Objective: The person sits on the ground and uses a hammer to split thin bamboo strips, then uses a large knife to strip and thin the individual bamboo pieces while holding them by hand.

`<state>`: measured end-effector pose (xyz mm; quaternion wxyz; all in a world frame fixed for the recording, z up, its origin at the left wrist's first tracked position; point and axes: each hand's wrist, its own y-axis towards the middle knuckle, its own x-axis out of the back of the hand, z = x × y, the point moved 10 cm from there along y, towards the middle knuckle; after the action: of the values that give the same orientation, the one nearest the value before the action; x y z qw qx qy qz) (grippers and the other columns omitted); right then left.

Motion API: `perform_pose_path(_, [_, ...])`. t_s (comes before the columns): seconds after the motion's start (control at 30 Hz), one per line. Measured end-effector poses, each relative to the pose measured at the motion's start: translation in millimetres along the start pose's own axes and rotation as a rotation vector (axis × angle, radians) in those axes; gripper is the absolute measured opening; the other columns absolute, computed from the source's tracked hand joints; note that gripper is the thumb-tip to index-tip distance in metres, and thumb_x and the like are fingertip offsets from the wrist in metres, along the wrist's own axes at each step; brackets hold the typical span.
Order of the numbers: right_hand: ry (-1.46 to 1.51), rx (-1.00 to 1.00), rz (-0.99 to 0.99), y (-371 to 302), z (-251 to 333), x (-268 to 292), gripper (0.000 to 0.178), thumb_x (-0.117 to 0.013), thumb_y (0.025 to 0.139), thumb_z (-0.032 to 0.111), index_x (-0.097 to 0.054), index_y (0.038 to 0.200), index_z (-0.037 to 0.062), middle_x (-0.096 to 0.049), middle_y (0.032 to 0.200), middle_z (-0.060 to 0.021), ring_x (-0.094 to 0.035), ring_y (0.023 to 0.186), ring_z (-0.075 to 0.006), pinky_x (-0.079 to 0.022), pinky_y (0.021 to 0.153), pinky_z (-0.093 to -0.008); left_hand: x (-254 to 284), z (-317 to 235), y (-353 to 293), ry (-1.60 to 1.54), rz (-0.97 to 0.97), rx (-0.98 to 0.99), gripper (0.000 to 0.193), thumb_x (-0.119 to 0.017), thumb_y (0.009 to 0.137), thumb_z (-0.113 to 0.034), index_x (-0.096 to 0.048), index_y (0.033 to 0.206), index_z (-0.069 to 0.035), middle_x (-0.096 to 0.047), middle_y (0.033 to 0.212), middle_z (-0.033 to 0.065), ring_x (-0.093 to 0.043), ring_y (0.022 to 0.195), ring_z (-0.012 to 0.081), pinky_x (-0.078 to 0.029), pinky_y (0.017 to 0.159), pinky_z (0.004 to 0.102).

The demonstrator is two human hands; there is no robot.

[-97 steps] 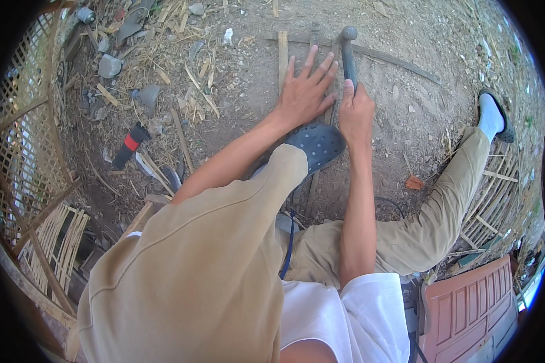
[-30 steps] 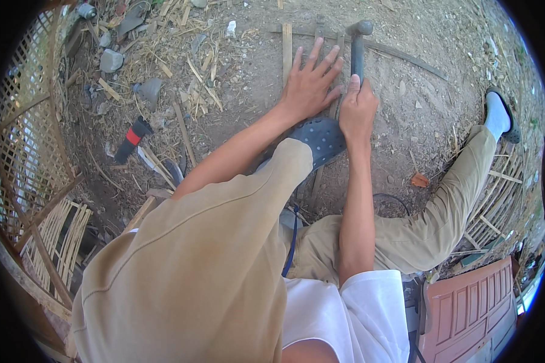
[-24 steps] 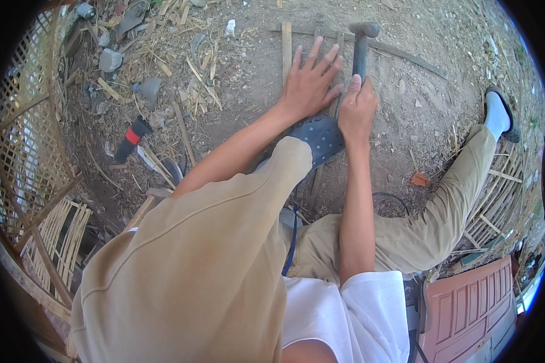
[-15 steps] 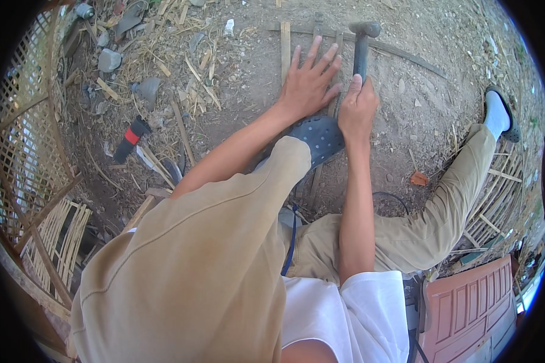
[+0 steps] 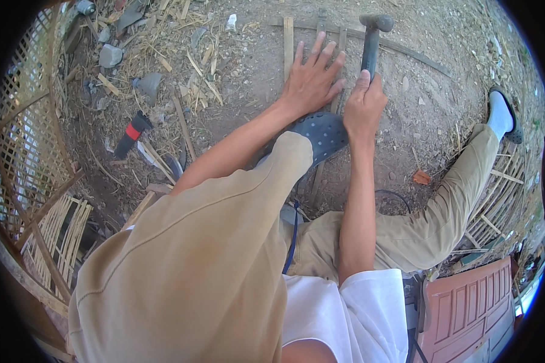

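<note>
My right hand (image 5: 365,109) is wrapped round the handle of a hammer (image 5: 370,51), whose dark head points away from me above the dirt. To its left, my left hand (image 5: 309,85) lies palm down with the fingers spread. Around it are thin wooden strips: a pale strip (image 5: 289,45) beside the index finger and a greyer strip (image 5: 342,41) by the little finger's side. A long curved strip (image 5: 415,54) crosses behind them. Whatever lies under the left palm is hidden. My foot in a dark perforated clog (image 5: 321,136) rests just below both hands, over the strips.
A black tool handle with a red band (image 5: 131,135) and a blade (image 5: 174,166) lie at left, among stones and wood scraps. A woven lattice (image 5: 27,121) stands at far left. Slatted pieces (image 5: 496,187) and a reddish panel (image 5: 466,308) are at right.
The hammer and my right hand have shifted slightly right and away from me. My left hand stays spread in nearly the same place on the strips.
</note>
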<state>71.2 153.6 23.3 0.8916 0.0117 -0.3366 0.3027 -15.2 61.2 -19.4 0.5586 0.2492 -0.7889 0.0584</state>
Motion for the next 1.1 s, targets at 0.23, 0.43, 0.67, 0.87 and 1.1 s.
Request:
perform_pose_path(0.23, [-0.063, 0.023, 0.045, 1, -8, -8, 0.042, -0.048, 0.111, 0.03, -0.056, 0.091, -0.0062, -0.059, 0.067, -0.033, -0.061, 0.065, -0.0552, -0.041, 0.055, -0.0559, -2, -2, 1, 0.028, 0.018, -0.027, 0.059, -0.062, 0.098, -0.043, -0.053, 0.145, -0.008, -0.048, 0.152, 0.0168, -0.026, 0.155, 0.0413, -0.027, 0.119, 0.0688])
perform_pose_path(0.43, [-0.068, 0.133, -0.017, 0, -1, -6, 0.042, -0.048, 0.111, 0.03, -0.056, 0.09, -0.0055, -0.06, 0.067, -0.032, -0.064, 0.067, -0.054, -0.043, 0.056, -0.0565, 0, -3, 1, 0.018, 0.004, -0.031, 0.059, -0.061, 0.1, -0.043, -0.052, 0.147, -0.008, -0.046, 0.154, 0.017, -0.026, 0.155, 0.041, -0.028, 0.118, 0.0685])
perform_pose_path(0.67, [-0.067, 0.089, -0.006, -5, 0, -10, 0.04, -0.049, 0.111, 0.029, -0.056, 0.091, -0.0054, -0.061, 0.066, -0.0319, -0.065, 0.067, -0.0536, -0.044, 0.056, -0.0561, 2, -3, 0, 0.021, -0.009, -0.039, 0.058, -0.062, 0.099, -0.042, -0.053, 0.145, -0.009, -0.047, 0.153, 0.0171, -0.028, 0.154, 0.0414, -0.029, 0.118, 0.0687])
perform_pose_path(0.87, [-0.029, 0.049, -0.009, -3, 11, -9, 0.042, -0.047, 0.112, 0.029, -0.057, 0.091, -0.0061, -0.061, 0.067, -0.0313, -0.063, 0.066, -0.0533, -0.043, 0.056, -0.0556, 0, -1, -2, 0.026, 0.005, -0.031, 0.058, -0.062, 0.098, -0.041, -0.053, 0.145, -0.008, -0.047, 0.153, 0.0174, -0.028, 0.155, 0.042, -0.029, 0.118, 0.069])
perform_pose_path(1.1, [-0.136, 0.065, 0.032, -5, -1, -18, 0.039, -0.047, 0.112, 0.026, -0.058, 0.092, -0.0067, -0.062, 0.067, -0.0314, -0.066, 0.067, -0.0526, -0.046, 0.055, -0.0546, 1, -3, 0, 0.038, -0.005, -0.035, 0.058, -0.063, 0.097, -0.041, -0.054, 0.144, -0.008, -0.047, 0.153, 0.0168, -0.028, 0.155, 0.0416, -0.029, 0.118, 0.0684])
